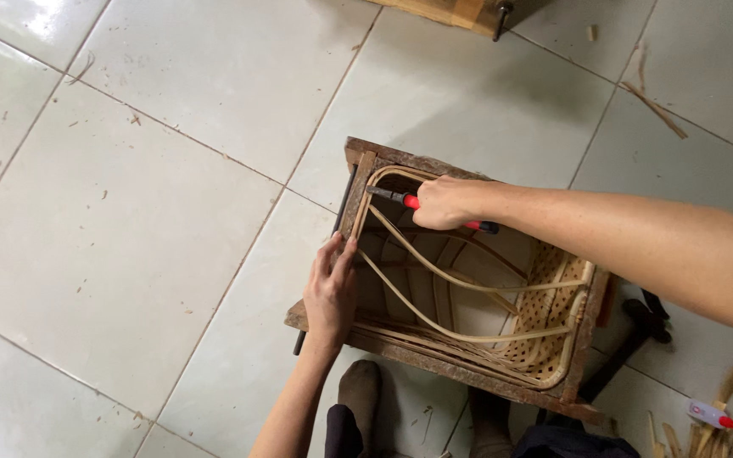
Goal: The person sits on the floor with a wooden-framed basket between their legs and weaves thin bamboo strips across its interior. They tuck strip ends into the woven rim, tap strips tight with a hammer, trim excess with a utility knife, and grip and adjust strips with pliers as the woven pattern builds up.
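On glossy floor tiles (pixel 171 212), right hand (pixel 443 203) grips a red-handled tool (pixel 413 202); flat, open left hand (pixel 331 293) presses the woven basket's rim (pixel 358 199).

Soft daylight, top-left tile glare

- The red-handled tool (pixel 422 205) lies almost level across the frame's upper left corner, its dark tip pointing left, gripped in your right hand (pixel 444 203).
- The rusty rectangular frame (pixel 434 356) sits on the floor, with a half-woven cane basket (pixel 545 322) inside; your left hand (pixel 331 293) presses its left edge.
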